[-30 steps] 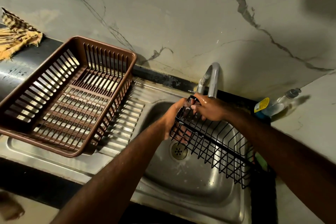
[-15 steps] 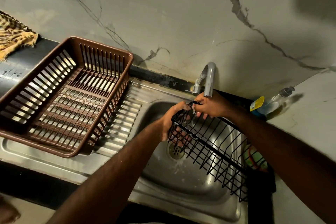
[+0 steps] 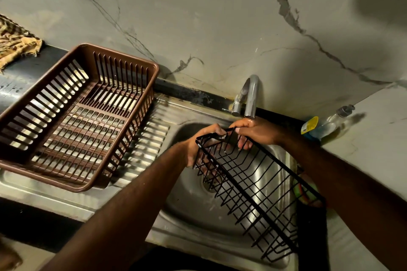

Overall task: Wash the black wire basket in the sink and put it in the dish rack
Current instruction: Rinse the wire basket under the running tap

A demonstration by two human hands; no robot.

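A long black wire basket (image 3: 259, 187) hangs tilted over the steel sink (image 3: 191, 211), its far end raised under the tap (image 3: 251, 97). My left hand (image 3: 198, 145) grips the basket's far short end from the left, fingers curled over the rim. My right hand (image 3: 253, 132) sits right under the spout, fingers curled over the basket's far rim and reaching inside. The brown plastic dish rack (image 3: 77, 116) stands on the drainboard to the left, with nothing in it.
A soap bottle with a yellow label (image 3: 319, 125) lies on the counter right of the tap. A checked cloth (image 3: 15, 46) rests at the far left. Something green and orange (image 3: 304, 191) lies at the sink's right edge behind the basket. The marble wall rises close behind.
The basket's far end has risen slightly toward the spout. My right hand has shifted along the far rim with fingers now dipping inside; my left hand keeps its grip.
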